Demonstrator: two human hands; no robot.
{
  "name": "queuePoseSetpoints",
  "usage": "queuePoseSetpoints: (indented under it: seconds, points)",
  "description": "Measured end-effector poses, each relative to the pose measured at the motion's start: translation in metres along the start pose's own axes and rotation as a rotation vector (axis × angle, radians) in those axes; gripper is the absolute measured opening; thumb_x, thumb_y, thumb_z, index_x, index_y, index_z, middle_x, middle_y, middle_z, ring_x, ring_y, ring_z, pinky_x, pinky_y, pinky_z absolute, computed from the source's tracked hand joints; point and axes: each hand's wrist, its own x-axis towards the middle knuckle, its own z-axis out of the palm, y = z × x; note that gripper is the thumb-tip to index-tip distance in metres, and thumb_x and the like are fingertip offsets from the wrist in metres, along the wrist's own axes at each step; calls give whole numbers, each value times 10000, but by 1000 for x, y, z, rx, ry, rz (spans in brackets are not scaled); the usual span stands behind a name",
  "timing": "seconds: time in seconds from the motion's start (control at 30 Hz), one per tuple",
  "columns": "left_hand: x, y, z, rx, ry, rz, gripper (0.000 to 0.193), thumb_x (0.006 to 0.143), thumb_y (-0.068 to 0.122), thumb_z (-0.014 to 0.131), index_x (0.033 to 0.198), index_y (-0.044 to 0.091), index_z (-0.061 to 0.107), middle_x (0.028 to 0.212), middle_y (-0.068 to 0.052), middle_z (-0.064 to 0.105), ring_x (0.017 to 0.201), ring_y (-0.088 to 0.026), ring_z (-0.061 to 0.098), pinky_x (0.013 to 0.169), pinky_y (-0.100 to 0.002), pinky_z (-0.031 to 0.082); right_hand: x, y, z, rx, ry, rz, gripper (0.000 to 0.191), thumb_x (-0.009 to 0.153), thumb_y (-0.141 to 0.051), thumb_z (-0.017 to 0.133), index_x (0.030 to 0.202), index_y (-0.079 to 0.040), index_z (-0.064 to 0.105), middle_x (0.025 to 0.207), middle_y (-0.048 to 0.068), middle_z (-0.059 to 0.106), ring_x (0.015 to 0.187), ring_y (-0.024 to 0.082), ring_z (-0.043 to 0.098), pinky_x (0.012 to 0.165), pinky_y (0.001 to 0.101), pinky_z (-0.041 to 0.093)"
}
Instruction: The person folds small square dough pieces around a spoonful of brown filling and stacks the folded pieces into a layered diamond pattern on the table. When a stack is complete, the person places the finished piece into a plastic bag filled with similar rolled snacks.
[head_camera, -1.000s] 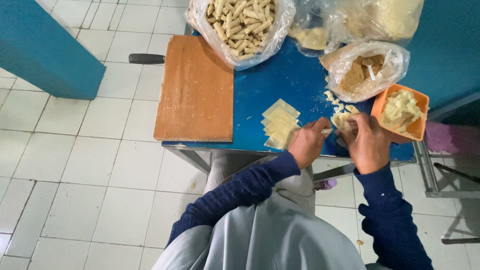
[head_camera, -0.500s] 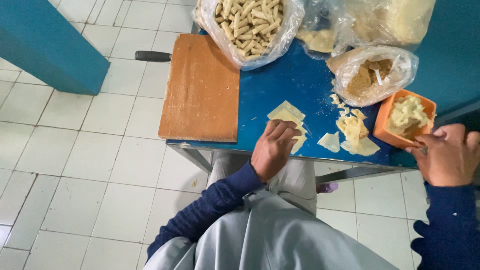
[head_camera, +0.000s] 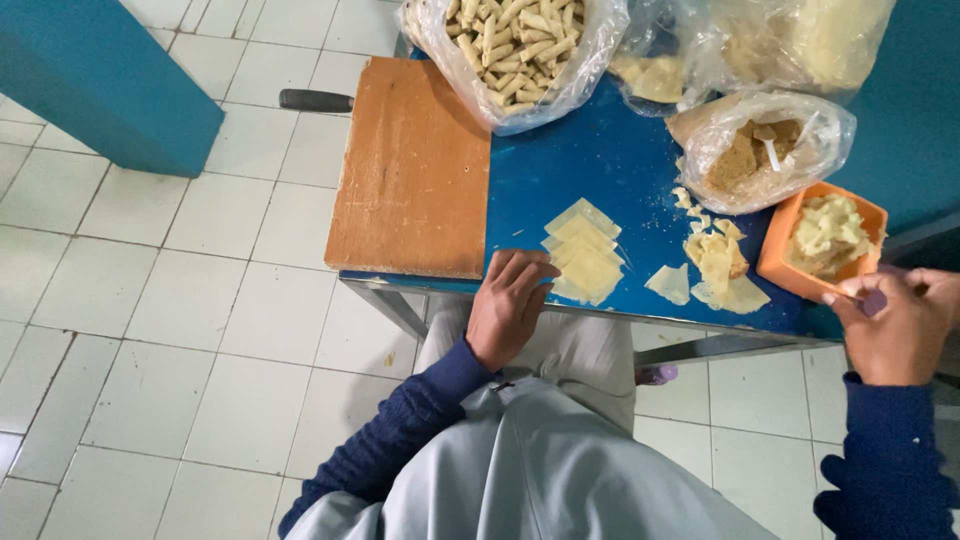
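Note:
My left hand (head_camera: 510, 305) lies flat on the front edge of the blue table (head_camera: 600, 160), fingers apart, its fingertips touching a small stack of pale square dough wrappers (head_camera: 585, 250). My right hand (head_camera: 895, 320) is at the near right corner of an orange bowl (head_camera: 790, 270) that holds pale filling, and its fingers are closed on a small purple object (head_camera: 872, 302). Between the hands lie loose, partly folded wrappers (head_camera: 715, 270).
A wooden board (head_camera: 415, 165) covers the table's left part, with a black handle (head_camera: 315, 100) sticking out behind it. Several plastic bags stand at the back: rolled pastries (head_camera: 520, 50), brown crumbs (head_camera: 765, 150), more wrappers (head_camera: 655, 75). A teal wall (head_camera: 90, 70) stands at the left.
Both hands left the loose wrappers. My left hand slid left to the stacked wrappers at the table edge. My right hand swung right to the orange bowl.

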Motion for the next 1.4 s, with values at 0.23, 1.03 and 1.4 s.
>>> queuePoseSetpoints:
  seconds: [0.23, 1.03, 1.4]
  points:
    - [-10, -8, 13, 94, 10, 10, 328, 942, 32, 639, 1269, 42, 654, 1366, -121, 600, 1285, -352, 528, 1079, -445, 460, 3, -106, -54, 238, 33, -99, 270, 962, -164, 831, 1197, -129, 702, 1147, 119, 476, 1136, 289, 468, 1009, 383, 393]
    - [-32, -29, 46, 478, -236, 102, 573, 981, 339, 655, 1488, 105, 527, 1586, -79, 461, 1541, -232, 343, 1237, -584, 283, 22, -249, -8, -269, -146, -706, 762, 953, -44, 573, 1549, -503, 451, 1251, -37, 464, 1092, 245, 460, 909, 500, 367]
    - [-13, -22, 35, 370, -264, 79, 441, 920, 386, 690, 1251, 118, 576, 1618, -125, 388, 1547, -270, 310, 1224, -636, 248, 39, -256, 5, -400, -164, -666, 779, 1013, -112, 528, 1652, -496, 304, 1286, -15, 489, 1104, 217, 478, 1019, 571, 343]
